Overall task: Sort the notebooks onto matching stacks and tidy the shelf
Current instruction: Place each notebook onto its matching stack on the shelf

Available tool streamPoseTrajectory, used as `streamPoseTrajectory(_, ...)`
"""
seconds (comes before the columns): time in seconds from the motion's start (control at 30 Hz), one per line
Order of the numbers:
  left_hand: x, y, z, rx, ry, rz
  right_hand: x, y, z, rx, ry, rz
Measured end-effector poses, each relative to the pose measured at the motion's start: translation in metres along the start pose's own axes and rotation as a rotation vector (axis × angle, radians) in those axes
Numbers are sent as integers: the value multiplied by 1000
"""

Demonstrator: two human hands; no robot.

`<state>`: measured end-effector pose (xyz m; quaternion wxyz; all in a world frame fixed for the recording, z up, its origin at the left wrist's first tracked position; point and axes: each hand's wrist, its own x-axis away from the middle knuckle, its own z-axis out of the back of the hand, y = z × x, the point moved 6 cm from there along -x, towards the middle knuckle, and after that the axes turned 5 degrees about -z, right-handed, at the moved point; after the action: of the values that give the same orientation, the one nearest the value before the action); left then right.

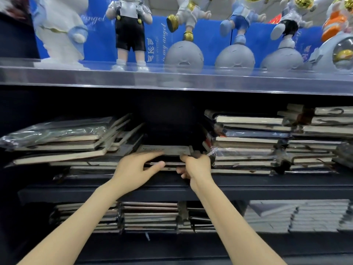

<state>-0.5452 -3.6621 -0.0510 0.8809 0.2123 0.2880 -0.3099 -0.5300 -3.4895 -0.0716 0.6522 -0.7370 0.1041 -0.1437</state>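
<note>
On the middle shelf (172,188), a low pile (168,163) of notebooks is held at the centre, close to the front edge, in the gap between 2 taller stacks. The top of this pile is a grey notebook (168,149) with faint lettering on its cover, lying flat.

The left hand (133,169) is set on the left end of the low pile. Its fingers (152,154) are stretched over the front of the grey cover, and its thumb is pressed against the front edge of the thin dark covers beneath, so the pile is pinched from above and in front. The right hand (196,166) is closed on the right end of the same pile, with the thumb on top and the other fingers curled underneath. How many notebooks are caught in the 2 grips cannot be told.

Toward the left edge of the shelf, a slumped left stack (63,148) is seen, its upper books tilted and partly wrapped in clear plastic. Just beside the right hand, a taller right stack (248,142) stands, with another stack (322,131) beyond it toward the right edge.

More notebooks (150,217) are piled on the shelf below. Above, figurines (129,31) stand on a clear shelf (172,79).
</note>
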Motion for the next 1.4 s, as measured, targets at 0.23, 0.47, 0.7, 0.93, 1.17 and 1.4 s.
streamPoseTrajectory(0.23,36,21,45,354,169,45,33,7,73,-116,-95,-37)
streamPoseTrajectory(0.47,-2,-4,15,-14,-92,119,63,-33,136,41,-13,224)
streamPoseTrajectory(0.7,-19,-6,-20,-195,-442,149,124,-92,187,50,32,554)
streamPoseTrajectory(0.93,-31,-12,-40,-311,-542,186,121,-79,216,-40,123,469)
streamPoseTrajectory(1.17,-26,1,-43,-155,-418,241,120,-77,252,-67,86,410)
streamPoseTrajectory(1.4,-36,113,12,-82,340,69,110,-84,320,-166,63,337)
